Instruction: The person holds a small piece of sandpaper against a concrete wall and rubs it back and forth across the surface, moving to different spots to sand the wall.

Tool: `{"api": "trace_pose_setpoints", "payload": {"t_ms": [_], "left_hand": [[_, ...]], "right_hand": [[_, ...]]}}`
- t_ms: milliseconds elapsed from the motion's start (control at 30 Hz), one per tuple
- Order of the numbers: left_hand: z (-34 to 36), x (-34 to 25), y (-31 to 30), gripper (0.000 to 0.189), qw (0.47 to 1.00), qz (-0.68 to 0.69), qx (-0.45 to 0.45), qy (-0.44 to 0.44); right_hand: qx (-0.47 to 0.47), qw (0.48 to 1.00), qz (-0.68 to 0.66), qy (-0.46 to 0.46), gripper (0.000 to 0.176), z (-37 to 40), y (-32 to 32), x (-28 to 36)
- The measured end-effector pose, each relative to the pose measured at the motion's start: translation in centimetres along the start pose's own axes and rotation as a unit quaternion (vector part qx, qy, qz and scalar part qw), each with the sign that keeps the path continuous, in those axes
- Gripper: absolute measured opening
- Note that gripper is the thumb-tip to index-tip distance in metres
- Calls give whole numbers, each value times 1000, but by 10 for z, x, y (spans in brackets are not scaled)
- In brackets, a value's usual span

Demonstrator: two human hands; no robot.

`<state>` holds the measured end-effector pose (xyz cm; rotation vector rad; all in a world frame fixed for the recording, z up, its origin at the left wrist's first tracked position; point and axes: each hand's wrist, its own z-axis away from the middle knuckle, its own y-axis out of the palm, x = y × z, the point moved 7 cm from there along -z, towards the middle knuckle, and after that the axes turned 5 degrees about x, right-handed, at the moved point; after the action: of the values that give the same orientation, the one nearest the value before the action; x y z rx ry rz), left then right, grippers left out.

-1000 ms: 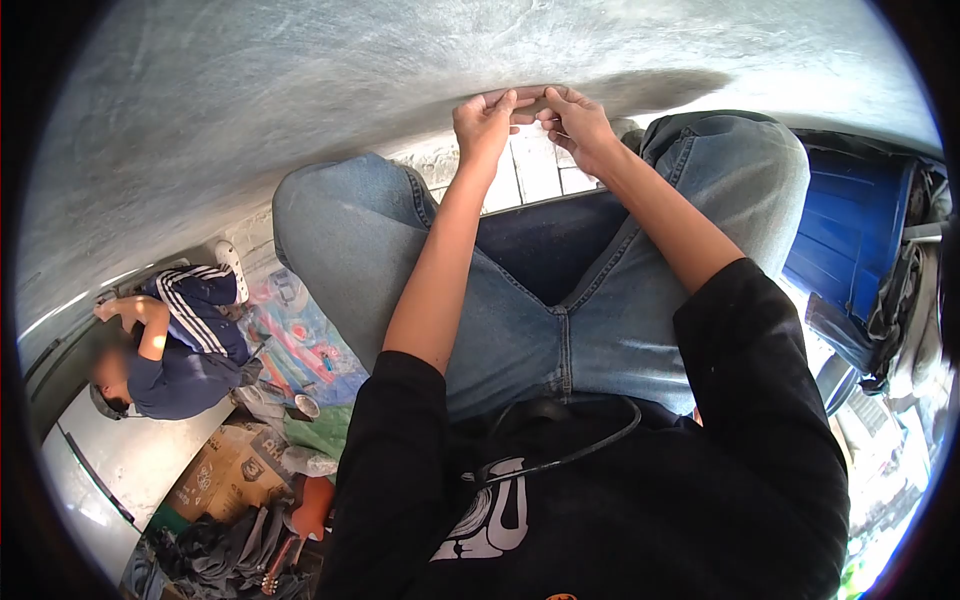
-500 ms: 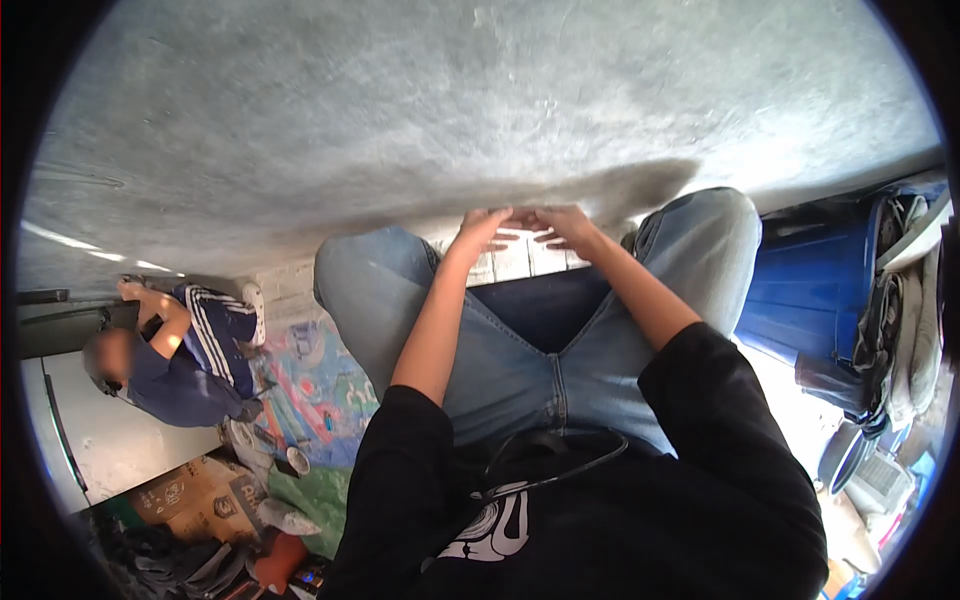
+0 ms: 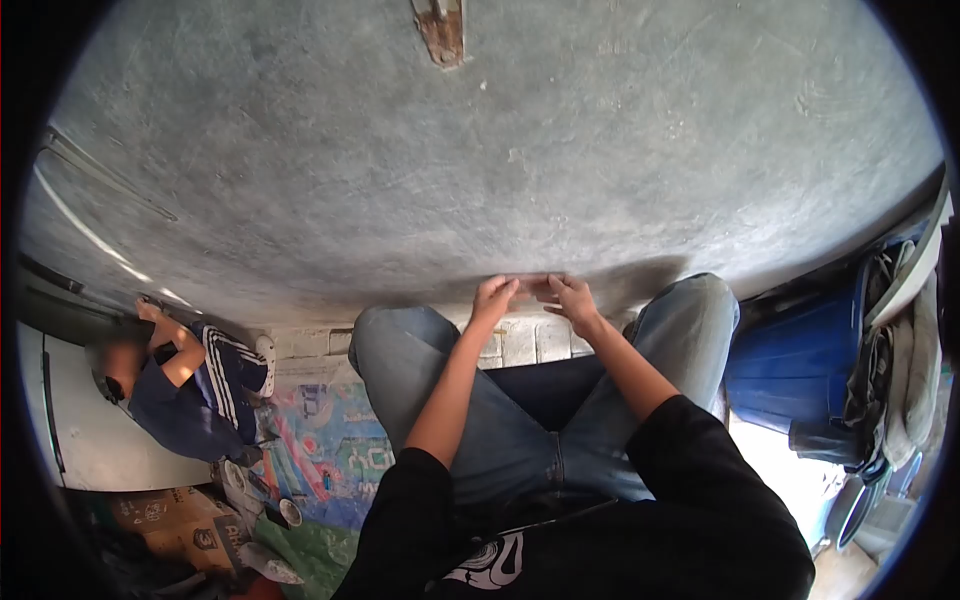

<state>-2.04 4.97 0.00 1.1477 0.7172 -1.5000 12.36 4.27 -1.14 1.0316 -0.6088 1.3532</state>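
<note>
My left hand and my right hand are held up between my knees, close to the grey wall. Their fingers reach toward each other and are stretched out, with some apart on the right hand. A smeared, skin-toned band lies between the fingertips; whether the fingers touch there cannot be made out. No held object shows in either hand. Below them are the knees of my blue jeans.
A person crouches on the left beside a white panel. Cardboard boxes and a colourful printed sheet lie on that side. To the right stands a blue plastic bin with draped cloths. A rusty metal bracket is on the wall.
My view has tilted upward, so my hands and knees sit lower in the picture and the bracket has appeared. My fingers, spread before, are now partly smeared by motion.
</note>
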Motion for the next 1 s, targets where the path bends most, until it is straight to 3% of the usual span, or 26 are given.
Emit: {"api": "trace_pose_setpoints", "payload": {"t_ms": [233, 333, 400, 567, 700, 767, 800, 833, 900, 933, 1000], "left_hand": [[3, -2, 1, 34, 999, 33, -9, 6], [0, 18, 0, 34, 999, 34, -3, -33], [2, 48, -4, 34, 990, 25, -16, -140], [6, 54, -2, 35, 989, 16, -8, -144], [2, 52, 5, 32, 986, 13, 42, -160], [-2, 58, 6, 30, 984, 9, 57, -167], [-4, 63, 4, 28, 981, -40, 71, -173], [-6, 69, 3, 26, 976, -90, 87, -179], [-4, 79, 2, 24, 961, -166, 94, -200], [-3, 85, -1, 22, 940, -243, 100, -217], [1, 90, -4, 21, 923, -289, 111, -230]], "right_hand": [[-1, 1000, 23, 5, 32, 7, 5, 15], [-6, 1000, 23, 18, 31, -2, -2, -4], [5, 997, 7, 79, 30, -1, -1, -22], [19, 994, -2, 108, 30, 4, -7, -30], [-63, 995, 17, 81, 29, 3, -37, -20], [-176, 973, 126, 79, 32, 4, -62, -7], [-209, 924, 319, 22, 32, 1, -67, 11], [-209, 924, 320, 23, 32, -1, -66, 9], [-221, 820, 526, -43, 28, 5, -44, 32], [-172, 878, 443, -64, 25, -14, -43, 11], [-127, 886, 427, -131, 22, -1, -1, 31]]}}
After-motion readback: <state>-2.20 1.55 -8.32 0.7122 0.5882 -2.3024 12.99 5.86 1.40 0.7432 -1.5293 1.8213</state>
